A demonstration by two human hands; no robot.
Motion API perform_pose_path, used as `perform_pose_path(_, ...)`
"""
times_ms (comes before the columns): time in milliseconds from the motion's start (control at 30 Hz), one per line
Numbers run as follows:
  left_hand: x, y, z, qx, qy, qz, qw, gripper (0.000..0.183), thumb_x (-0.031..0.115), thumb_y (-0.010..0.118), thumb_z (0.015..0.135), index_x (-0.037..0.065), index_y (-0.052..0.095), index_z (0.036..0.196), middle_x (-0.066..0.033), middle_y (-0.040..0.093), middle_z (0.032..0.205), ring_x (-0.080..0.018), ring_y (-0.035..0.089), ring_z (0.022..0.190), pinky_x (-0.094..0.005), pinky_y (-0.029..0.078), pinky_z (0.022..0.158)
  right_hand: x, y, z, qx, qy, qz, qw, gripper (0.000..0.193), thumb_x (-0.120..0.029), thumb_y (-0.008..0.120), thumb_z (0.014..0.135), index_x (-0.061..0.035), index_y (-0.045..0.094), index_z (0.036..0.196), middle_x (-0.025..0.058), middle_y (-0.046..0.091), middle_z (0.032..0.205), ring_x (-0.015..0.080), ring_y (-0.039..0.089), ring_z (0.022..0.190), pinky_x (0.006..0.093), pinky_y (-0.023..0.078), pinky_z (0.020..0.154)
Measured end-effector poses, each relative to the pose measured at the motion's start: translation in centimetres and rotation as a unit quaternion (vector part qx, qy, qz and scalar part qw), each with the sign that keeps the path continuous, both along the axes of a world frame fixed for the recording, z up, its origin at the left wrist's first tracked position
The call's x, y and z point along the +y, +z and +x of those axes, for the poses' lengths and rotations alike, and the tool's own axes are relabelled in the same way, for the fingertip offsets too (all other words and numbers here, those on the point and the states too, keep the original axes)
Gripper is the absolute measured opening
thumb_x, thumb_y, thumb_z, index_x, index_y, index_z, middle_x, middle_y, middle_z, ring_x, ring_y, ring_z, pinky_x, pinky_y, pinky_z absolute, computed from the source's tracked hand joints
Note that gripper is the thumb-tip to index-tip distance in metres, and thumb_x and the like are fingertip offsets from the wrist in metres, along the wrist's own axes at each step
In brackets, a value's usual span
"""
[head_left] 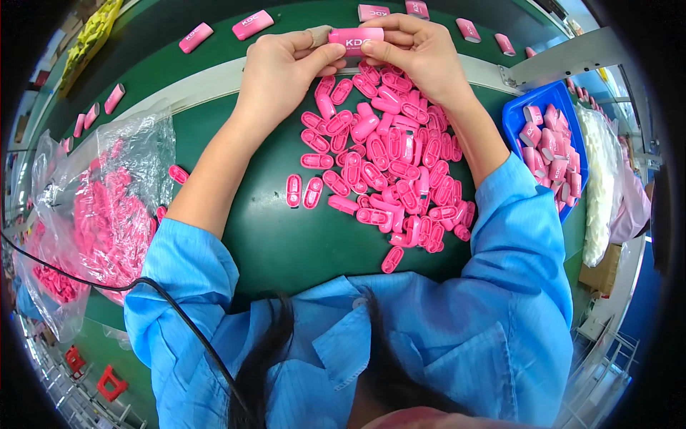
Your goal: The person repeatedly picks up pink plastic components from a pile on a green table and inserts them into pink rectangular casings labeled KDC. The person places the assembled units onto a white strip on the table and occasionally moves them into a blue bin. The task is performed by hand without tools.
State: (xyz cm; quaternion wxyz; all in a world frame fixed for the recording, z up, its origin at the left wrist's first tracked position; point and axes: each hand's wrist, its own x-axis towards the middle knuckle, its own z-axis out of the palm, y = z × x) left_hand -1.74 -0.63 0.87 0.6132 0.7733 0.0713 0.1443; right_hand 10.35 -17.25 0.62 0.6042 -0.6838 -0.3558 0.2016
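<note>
Above the far metal edge of the table I hold a pink, flattened plastic casing [350,41] with pale lettering, lying crosswise between both hands. My left hand [282,71] pinches its left end between thumb and fingers; a greyish cover shows on one fingertip. On the right end, my right hand [423,57] presses its thumb to the near side, with the fingers behind. Below my hands spreads a heap of small pink oval plastic caps [405,170], many with their hollow side up. Two caps [294,190] lie apart to the left of the heap.
Beyond the pale metal rail [207,82], a green belt carries several pink casings [253,25]. A blue bin [511,123] of casings stands at right, beside a white bag [600,186]. Clear plastic bags [153,132] of pink parts lie left. A black cable [182,314] crosses my left sleeve.
</note>
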Motion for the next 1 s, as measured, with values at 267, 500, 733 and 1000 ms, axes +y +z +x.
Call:
perform_pose_path(267,-0.4,-0.1,0.3,-0.064,0.070,0.281,0.955,0.033,0.019,0.064,0.084,-0.007,0.059,0.105,-0.0206,0.065,0.070,-0.0358,0.067,0.068,-0.0405,0.053,0.063,2.1,0.5,-1.7,-0.101,-0.035,0.009,0.994,0.015,-0.004,0.064,0.086,0.0046,0.063,0.099,0.0068,0.068,0.085,0.0096,0.063,0.078,0.0228,0.051,0.067)
perform_pose_path(500,3.5,-0.2,0.8,-0.172,0.204,0.485,0.833,0.037,0.017,0.068,0.083,0.004,0.062,0.117,-0.0135,0.070,0.093,-0.0195,0.068,0.072,-0.0319,0.054,0.071,9.5,-0.5,3.6,-0.168,-0.032,-0.092,0.981,0.025,-0.015,0.069,0.080,0.0014,0.067,0.099,0.0150,0.070,0.085,0.0188,0.068,0.077,0.0298,0.053,0.072)
perform_pose_path(733,1.0,2.3,-1.3,0.114,-0.034,0.391,0.913,0.022,0.021,0.073,0.073,0.000,0.071,0.080,-0.0135,0.068,0.071,-0.0248,0.068,0.066,-0.0329,0.052,0.066,8.4,1.2,6.7,-0.445,-0.064,-0.247,0.858,0.039,-0.022,0.063,0.078,-0.0035,0.064,0.113,0.0199,0.066,0.106,0.0332,0.062,0.102,0.0410,0.050,0.089)
perform_pose_path(1000,0.8,0.2,-0.2,-0.044,0.034,0.301,0.952,0.025,0.016,0.066,0.079,0.002,0.068,0.099,-0.0144,0.068,0.074,-0.0268,0.069,0.068,-0.0355,0.055,0.068,5.2,1.1,2.5,-0.556,-0.060,-0.129,0.819,0.032,-0.009,0.064,0.074,-0.0039,0.062,0.105,0.0139,0.061,0.082,0.0352,0.061,0.084,0.0415,0.051,0.074)
